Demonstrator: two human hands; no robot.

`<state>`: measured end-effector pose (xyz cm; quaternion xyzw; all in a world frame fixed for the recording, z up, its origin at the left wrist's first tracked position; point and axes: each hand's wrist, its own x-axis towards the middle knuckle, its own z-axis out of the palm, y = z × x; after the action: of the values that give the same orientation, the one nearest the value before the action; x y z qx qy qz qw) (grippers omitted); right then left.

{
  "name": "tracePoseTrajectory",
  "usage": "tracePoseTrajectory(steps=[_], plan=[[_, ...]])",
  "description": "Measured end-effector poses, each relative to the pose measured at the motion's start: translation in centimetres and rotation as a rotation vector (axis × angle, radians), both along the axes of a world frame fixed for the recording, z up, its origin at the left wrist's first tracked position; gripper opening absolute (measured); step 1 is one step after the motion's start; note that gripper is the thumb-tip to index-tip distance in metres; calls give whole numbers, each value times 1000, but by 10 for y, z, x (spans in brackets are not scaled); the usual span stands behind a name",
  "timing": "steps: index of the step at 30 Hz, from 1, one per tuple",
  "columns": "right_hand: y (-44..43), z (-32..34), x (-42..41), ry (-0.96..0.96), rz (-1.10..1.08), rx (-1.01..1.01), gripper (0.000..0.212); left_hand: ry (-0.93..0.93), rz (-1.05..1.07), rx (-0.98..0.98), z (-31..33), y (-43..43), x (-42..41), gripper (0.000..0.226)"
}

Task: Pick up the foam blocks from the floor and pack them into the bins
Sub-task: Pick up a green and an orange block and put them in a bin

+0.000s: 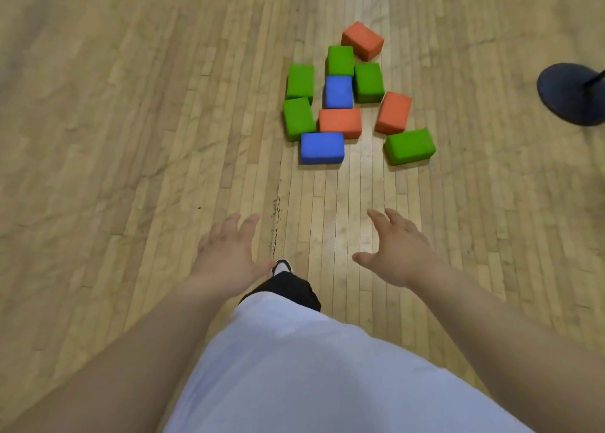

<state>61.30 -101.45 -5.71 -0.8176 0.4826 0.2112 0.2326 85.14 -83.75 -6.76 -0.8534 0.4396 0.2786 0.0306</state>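
Several foam blocks lie in a loose cluster on the wooden floor ahead of me. The nearest are a blue block (322, 148) and a green block (410, 146). Behind them sit an orange block (340, 122), another orange block (393, 113), a second blue block (339, 92), several green blocks such as the left one (298, 118), and a far orange block (362, 40). My left hand (229, 249) and my right hand (397, 246) reach forward with fingers spread, both empty and well short of the blocks. No bin is in view.
A dark round stand base (571, 94) with a pole sits on the floor at the right edge. My white shirt, dark trouser leg and a shoe (282, 266) fill the bottom centre. Wooden floor (131, 138) stretches all around.
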Motion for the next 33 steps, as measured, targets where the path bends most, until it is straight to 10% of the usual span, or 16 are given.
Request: tracePoseTrajectory(steps=[10, 23, 33], plan=[[-210, 16, 151, -94, -80, 11, 99, -98, -221, 36, 27, -245, 188, 101], [-529, -122, 322, 76, 219, 178, 97, -23, -243, 237, -69, -537, 313, 103], [-689, -427, 406, 239, 204, 209, 109, 35, -777, 363, -382, -758, 420, 115]])
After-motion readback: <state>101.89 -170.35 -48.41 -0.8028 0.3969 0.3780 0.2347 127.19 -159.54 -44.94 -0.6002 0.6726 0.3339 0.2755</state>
